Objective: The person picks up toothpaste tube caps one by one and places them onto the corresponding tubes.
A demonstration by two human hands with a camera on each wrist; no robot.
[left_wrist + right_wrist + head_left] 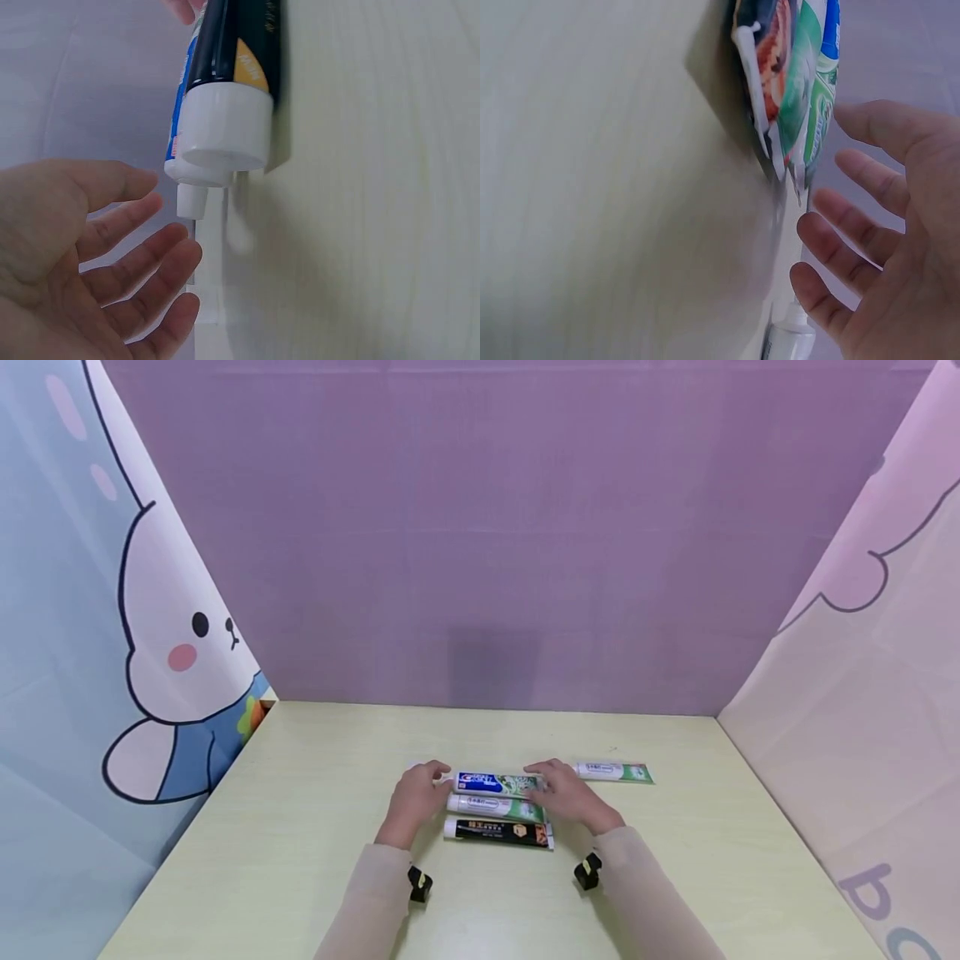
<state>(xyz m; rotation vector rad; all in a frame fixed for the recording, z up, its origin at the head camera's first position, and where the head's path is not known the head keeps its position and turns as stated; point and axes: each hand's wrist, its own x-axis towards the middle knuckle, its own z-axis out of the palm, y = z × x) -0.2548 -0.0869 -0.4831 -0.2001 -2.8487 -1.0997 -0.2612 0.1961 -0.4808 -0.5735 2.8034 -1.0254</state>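
Observation:
Three toothpaste tubes lie in a row across the table between my hands, caps to the left. Farthest is a blue and green toothpaste tube; in the middle lies a white and green toothpaste tube; nearest me is a black toothpaste tube with a white cap. My left hand is beside the cap ends, fingers loosely bent and holding nothing. At the flat crimped ends, my right hand has relaxed, spread fingers; its thumb is close to the blue and green tube, contact unclear.
Another white and green toothpaste tube lies beyond my right hand, its cap end to the left. Something white, mostly hidden, shows behind my left hand. A purple backdrop stands along the far table edge, with printed cloths on both sides.

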